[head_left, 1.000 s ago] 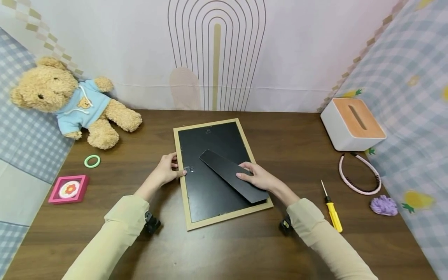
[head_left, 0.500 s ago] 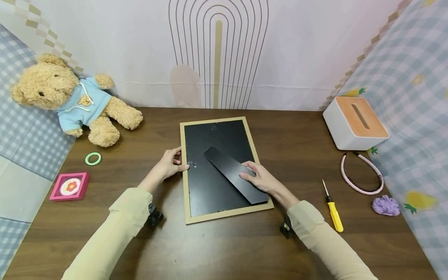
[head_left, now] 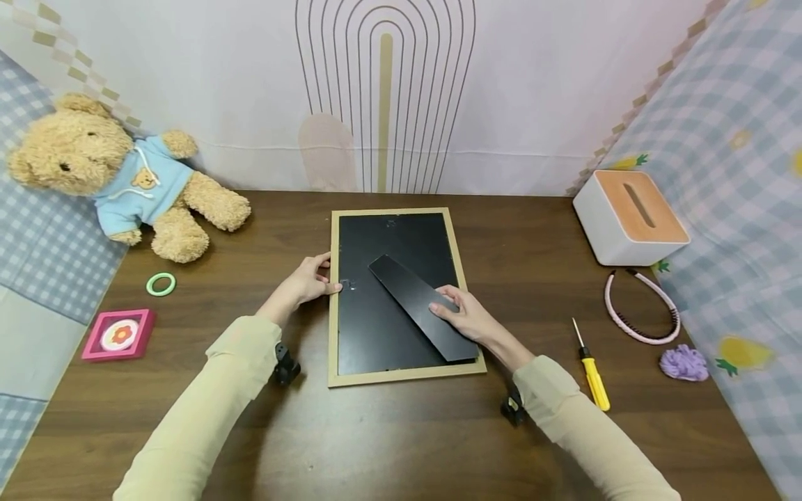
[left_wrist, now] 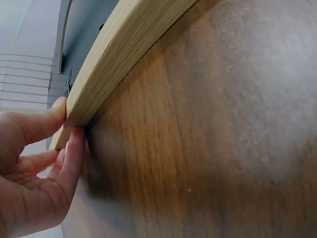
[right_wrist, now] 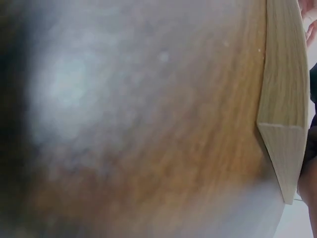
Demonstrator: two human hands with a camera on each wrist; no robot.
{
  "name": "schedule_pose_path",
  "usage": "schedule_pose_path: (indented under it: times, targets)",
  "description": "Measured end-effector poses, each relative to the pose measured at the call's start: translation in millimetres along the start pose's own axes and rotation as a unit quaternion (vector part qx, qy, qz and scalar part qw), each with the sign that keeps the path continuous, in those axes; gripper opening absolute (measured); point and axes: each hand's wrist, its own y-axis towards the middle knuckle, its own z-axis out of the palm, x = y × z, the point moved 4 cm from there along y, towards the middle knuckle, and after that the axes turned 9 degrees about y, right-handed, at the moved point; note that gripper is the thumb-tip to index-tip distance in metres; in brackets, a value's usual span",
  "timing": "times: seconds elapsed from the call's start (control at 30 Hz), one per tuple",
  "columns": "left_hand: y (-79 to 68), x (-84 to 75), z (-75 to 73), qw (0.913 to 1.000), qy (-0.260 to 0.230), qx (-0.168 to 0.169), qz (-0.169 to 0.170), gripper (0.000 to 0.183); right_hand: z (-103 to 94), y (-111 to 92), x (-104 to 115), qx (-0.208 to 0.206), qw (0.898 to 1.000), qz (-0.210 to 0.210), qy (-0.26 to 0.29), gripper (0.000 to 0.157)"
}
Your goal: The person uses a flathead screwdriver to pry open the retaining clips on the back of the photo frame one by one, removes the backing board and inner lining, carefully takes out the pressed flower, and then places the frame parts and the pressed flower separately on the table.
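Note:
A picture frame (head_left: pixel 407 378) with a pale wooden border lies face down on the table, its black backing upward. A black stand leg (head_left: pixel 410 299) slants across the backing. My left hand (head_left: pixel 302 284) pinches the frame's left side, thumb on top of the border; in the left wrist view the fingers of that hand (left_wrist: pixel 37 183) lie against the lower edge of the wood. My right hand (head_left: pixel 471 319) grips the stand leg near the frame's right side, thumb on its face. The right wrist view shows mainly the frame's corner (right_wrist: pixel 285 89); the right-hand grip is largely out of sight there.
On the left are a teddy bear (head_left: pixel 147 177), a green ring (head_left: pixel 149 289) and a pink box (head_left: pixel 148 334). A tissue box (head_left: pixel 608 236), a headband (head_left: pixel 673 313), a purple scrunchie (head_left: pixel 683 363) and a yellow-handled screwdriver (head_left: pixel 595 385) lie on the right of the table (head_left: pixel 351 445).
The frame has turned slightly clockwise and now sits straighter, its bottom left corner a little farther up the table. My left hand has moved right and away with it; both holds look the same.

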Motion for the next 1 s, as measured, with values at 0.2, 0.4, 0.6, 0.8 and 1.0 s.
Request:
schedule_pose_path:
  times: [0.2,0.4,0.6,0.8,1.0]
  targets:
    - [-14.4,1.8,7.7,0.9984,0.042,-0.026,0.026,0.066,2.1,2.9,2.0,0.041,0.998,0.055,0.013,0.04]
    - [-22.7,0.5,17.4,0.9996,-0.029,0.001,0.006,0.069,2.3,2.6,5.8,0.049,0.998,0.049,0.0,0.043]
    - [-20.3,2.1,19.2,0.9958,-0.088,0.022,-0.01,0.071,1.0,-0.6,-1.7,0.022,1.0,-0.002,0.001,0.04]
    - [-19.8,5.5,16.2,0.9922,-0.118,0.036,-0.018,0.072,-0.5,-0.8,0.5,0.016,1.0,-0.01,0.017,0.039]
    - [-18.6,4.9,14.5,0.9918,-0.121,0.037,-0.02,0.072,-0.6,0.9,1.5,0.011,0.999,-0.022,0.028,0.032]
